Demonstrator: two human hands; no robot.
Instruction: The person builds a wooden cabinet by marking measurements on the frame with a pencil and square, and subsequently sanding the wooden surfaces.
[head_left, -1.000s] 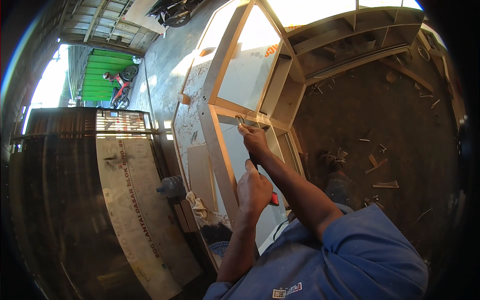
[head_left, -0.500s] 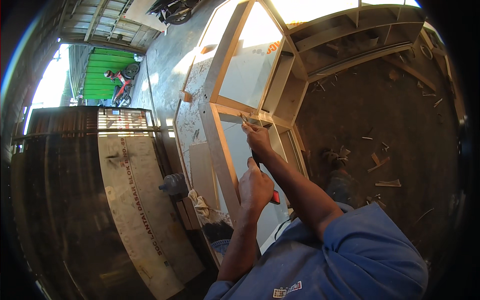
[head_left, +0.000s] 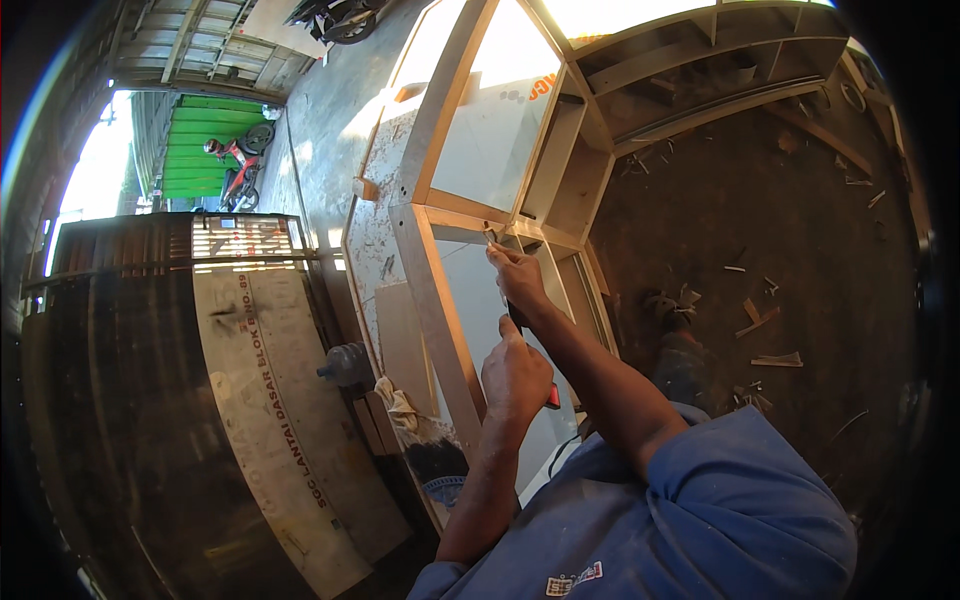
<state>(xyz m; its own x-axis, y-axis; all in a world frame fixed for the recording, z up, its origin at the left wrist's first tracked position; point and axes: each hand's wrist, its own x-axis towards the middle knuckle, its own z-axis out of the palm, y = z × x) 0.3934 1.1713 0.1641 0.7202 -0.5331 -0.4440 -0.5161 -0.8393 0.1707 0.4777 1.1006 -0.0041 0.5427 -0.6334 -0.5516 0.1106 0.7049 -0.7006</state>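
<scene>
My right hand point(head_left: 515, 275) is closed around a small metal-tipped tool point(head_left: 490, 234) at the crossbar point(head_left: 460, 216) of a pale wooden cabinet frame point(head_left: 425, 160); its exact kind is too small to tell. Below it, my left hand point(head_left: 515, 375) is closed on a dark tool with a red part point(head_left: 552, 396), mostly hidden by my fingers. Both hands are over a pale panel point(head_left: 463, 275) inside the frame, which has open compartments on its right side point(head_left: 580, 190).
A curved shelved piece point(head_left: 690, 60) stands at the top right. Wood offcuts point(head_left: 760, 325) lie on the dark floor. At left are leaning boards point(head_left: 270, 420), a plastic water jug point(head_left: 345, 365), a cloth point(head_left: 398, 408) and a red motorbike point(head_left: 240, 172) by green sheeting.
Both hands have shifted slightly up and to the right in the picture, still gripping. The frame's position in view has moved slightly as well.
</scene>
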